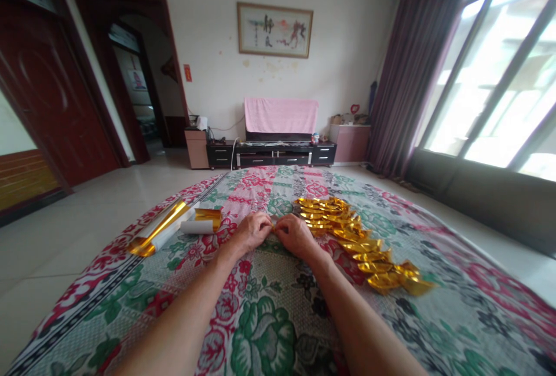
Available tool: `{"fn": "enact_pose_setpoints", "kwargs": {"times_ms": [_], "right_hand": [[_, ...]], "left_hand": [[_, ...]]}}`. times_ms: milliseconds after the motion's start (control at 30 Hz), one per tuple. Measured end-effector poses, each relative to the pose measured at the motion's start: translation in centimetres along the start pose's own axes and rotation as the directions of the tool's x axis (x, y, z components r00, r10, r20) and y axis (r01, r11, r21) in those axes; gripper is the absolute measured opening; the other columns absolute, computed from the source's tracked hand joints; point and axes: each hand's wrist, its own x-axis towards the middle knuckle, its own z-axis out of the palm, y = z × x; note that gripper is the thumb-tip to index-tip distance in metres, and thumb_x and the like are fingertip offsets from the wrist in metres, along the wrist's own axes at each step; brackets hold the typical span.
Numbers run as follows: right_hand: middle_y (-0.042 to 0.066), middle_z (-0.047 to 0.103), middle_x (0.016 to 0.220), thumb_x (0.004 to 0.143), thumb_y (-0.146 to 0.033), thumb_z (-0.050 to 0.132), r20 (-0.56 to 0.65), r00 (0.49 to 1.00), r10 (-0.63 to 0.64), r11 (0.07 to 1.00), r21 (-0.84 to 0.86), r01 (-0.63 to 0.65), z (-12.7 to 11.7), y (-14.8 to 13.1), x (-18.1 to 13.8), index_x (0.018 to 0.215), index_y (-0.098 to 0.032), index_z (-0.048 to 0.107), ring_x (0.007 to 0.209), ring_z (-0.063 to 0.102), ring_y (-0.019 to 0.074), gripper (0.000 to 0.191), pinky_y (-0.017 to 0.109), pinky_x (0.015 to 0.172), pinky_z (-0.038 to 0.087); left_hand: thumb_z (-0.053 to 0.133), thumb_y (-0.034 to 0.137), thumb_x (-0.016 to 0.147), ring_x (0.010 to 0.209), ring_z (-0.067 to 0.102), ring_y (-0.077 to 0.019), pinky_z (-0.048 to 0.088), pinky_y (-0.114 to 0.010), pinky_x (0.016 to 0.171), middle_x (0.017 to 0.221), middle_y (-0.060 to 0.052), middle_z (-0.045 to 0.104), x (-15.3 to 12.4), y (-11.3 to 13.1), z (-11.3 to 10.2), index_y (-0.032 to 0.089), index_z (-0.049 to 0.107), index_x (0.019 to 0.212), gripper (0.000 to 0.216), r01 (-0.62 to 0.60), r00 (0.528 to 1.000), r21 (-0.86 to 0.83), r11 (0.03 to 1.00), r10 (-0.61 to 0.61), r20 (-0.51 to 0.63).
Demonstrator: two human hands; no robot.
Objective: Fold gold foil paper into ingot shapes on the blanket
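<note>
My left hand and my right hand meet over the middle of the cloth-covered table, fingertips pinched and almost touching. A small bit of gold foil paper shows between them; most of it is hidden by the fingers. To the right of my right hand, several folded gold foil ingots lie in a curved row running toward me. Left of my left hand rests a curled sheet of gold foil paper with a white back. Beside it lies a smaller curled piece.
A floral tablecloth covers the round table. Beyond its far edge stands a low black TV cabinet with a pink cloth over the screen. A purple curtain and windows are on the right, a dark red door on the left.
</note>
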Motion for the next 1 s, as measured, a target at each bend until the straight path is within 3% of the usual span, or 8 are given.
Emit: {"fn": "enact_pose_setpoints", "kwargs": {"times_ms": [1000], "right_hand": [[0.004, 0.065, 0.077, 0.069, -0.009, 0.052, 0.010, 0.999, 0.053, 0.998, -0.022, -0.052, -0.2, -0.1, 0.2, 0.075, -0.019, 0.069, 0.074, 0.057, 0.0142, 0.021, 0.021, 0.068, 0.042]], "left_hand": [[0.048, 0.011, 0.071, 0.076, 0.056, -0.0149, 0.044, -0.027, 0.072, 0.077, -0.006, 0.061, 0.0, 0.0, 1.5, 0.015, 0.060, 0.067, 0.013, 0.140, 0.989, 0.090, 0.986, -0.135, -0.066]]}}
